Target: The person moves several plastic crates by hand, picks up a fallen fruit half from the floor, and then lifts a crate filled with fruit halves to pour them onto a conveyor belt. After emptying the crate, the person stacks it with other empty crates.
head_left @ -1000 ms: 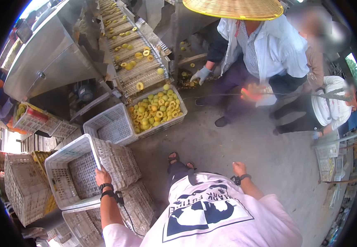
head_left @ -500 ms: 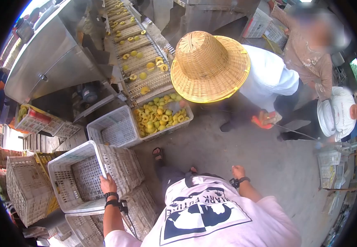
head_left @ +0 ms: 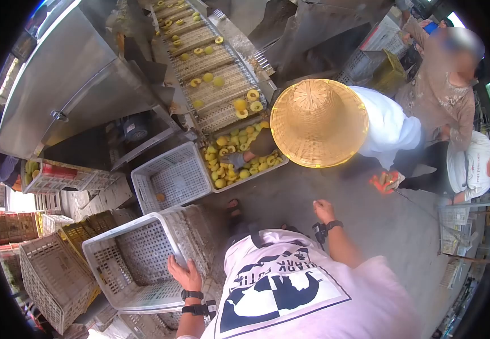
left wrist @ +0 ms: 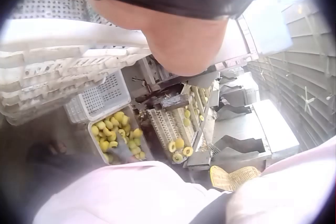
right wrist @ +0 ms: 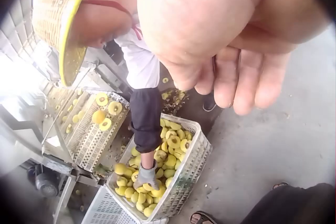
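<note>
My left hand is at the near rim of the top white plastic crate, fingers extended against that edge. This crate lies on other stacked crates, its hollow side toward me. In the left wrist view the heel of the hand shows beside the pale crate rims, with the fingers hidden. My right hand hangs in front of my body, holding nothing. Its fingers are loosely curled in the right wrist view, over the concrete floor.
A crate of yellow, halved fruit stands below a conveyor. Beside it is a white crate with one fruit piece. A person in a straw hat reaches a gloved hand into the fruit. More crates stand left.
My left hand has gone from gripping the crate rim to resting extended fingers at it. The hatted person has bent down and put a hand into the fruit. The head view has shifted.
</note>
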Demonstrator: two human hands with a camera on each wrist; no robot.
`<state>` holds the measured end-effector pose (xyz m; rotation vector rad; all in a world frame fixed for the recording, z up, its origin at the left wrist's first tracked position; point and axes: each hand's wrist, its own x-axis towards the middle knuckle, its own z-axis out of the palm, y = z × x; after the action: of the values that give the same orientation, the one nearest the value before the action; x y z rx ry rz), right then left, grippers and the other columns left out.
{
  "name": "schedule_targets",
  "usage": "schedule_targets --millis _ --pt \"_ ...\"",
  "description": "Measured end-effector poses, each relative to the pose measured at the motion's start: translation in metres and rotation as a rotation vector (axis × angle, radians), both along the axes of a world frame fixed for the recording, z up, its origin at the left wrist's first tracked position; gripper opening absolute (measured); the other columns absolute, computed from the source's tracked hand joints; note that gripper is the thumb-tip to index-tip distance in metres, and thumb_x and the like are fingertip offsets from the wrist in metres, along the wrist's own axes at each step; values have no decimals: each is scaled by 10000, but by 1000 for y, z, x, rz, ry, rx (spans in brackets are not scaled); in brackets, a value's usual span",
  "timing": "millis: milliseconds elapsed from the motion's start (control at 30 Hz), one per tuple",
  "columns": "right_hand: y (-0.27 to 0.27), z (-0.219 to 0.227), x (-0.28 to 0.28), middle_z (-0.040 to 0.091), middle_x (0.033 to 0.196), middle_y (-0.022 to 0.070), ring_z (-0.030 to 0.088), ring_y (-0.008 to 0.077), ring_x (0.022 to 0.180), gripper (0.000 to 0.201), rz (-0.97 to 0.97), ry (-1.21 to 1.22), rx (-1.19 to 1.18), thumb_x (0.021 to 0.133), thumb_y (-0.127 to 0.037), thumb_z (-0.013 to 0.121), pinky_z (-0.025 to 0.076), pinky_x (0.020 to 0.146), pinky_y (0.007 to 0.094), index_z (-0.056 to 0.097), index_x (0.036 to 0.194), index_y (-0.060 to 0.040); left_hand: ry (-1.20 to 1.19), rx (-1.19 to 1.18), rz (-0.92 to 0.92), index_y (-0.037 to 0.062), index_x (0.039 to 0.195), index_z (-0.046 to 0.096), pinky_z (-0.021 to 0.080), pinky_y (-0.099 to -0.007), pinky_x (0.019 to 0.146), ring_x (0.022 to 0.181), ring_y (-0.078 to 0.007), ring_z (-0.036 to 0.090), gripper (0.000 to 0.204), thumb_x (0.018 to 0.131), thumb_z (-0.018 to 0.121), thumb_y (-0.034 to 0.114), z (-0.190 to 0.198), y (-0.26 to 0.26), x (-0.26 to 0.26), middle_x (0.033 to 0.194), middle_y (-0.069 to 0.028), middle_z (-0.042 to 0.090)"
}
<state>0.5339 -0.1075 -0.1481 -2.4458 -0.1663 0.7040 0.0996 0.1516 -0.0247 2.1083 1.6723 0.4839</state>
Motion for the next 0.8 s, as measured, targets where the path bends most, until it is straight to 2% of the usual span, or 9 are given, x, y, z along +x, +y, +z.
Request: schedule_targets --millis 67,200,267,333,433,567,600,700,800 --pt "30 31 -5 639 910 178 603 299 868 295 -62 155 12 829 -252 555 449 775 376 626 939 12 -36 -25 -66 -52 1216 378 249 -464 1002 1191 -393 323 526 791 568 193 25 15 19 1260 -242 374" --pt "55 31 -21 645 859 165 613 274 813 273 -53 116 -21 827 -235 564 458 739 359 631 923 12 -214 -105 -200 -35 1197 405 276 -428 989 1170 -354 362 440 829 541 165 38 66 56 1228 -215 412" --pt "57 24 -30 601 690 78 568 163 607 271 8 14 -18 837 -258 553 446 601 308 610 820 7 -304 -167 -229 -33 1190 422 305 -406 972 1153 -333 394 411 843 532 157 38 90 78 1209 -205 437" --pt "54 15 -34 599 676 80 563 167 600 269 -18 16 -22 834 -256 552 444 601 314 610 806 5 -506 -489 -104 -25 1160 479 373 -321 912 1041 -232 498 365 888 525 215 42 110 108 1125 -146 534" --pt "59 17 -28 594 651 81 555 170 592 270 -72 86 -21 832 -252 548 439 597 320 609 785 6 -503 -423 -282 -35 1132 502 422 -303 841 970 -216 542 353 890 529 221 40 128 145 1076 -130 572" --pt "59 20 -16 581 630 79 547 160 594 286 -81 80 -70 838 -249 539 428 567 312 600 765 21 -268 -490 -173 -2 1065 544 414 -355 880 961 -303 588 307 846 546 214 -2 134 179 995 -188 620" --pt "58 16 -11 581 630 79 547 160 594 286 -86 82 -67 838 -249 539 428 567 312 600 765 21 -55 -491 -264 27 1042 554 406 -397 892 959 -337 586 343 839 534 304 -23 141 178 993 -192 623" --pt "49 -11 8 577 649 94 552 166 604 311 -37 76 -42 845 -267 525 436 584 323 592 764 26 147 -519 -212 35 1049 554 401 -425 891 969 -354 575 412 830 512 382 -68 140 182 1003 -191 621" --pt "50 -15 17 607 718 139 583 240 651 321 -104 128 -47 842 -290 523 451 644 357 594 791 19 253 -571 -176 35 1058 550 426 -433 853 980 -371 563 438 825 502 403 -96 139 176 1004 -208 613"
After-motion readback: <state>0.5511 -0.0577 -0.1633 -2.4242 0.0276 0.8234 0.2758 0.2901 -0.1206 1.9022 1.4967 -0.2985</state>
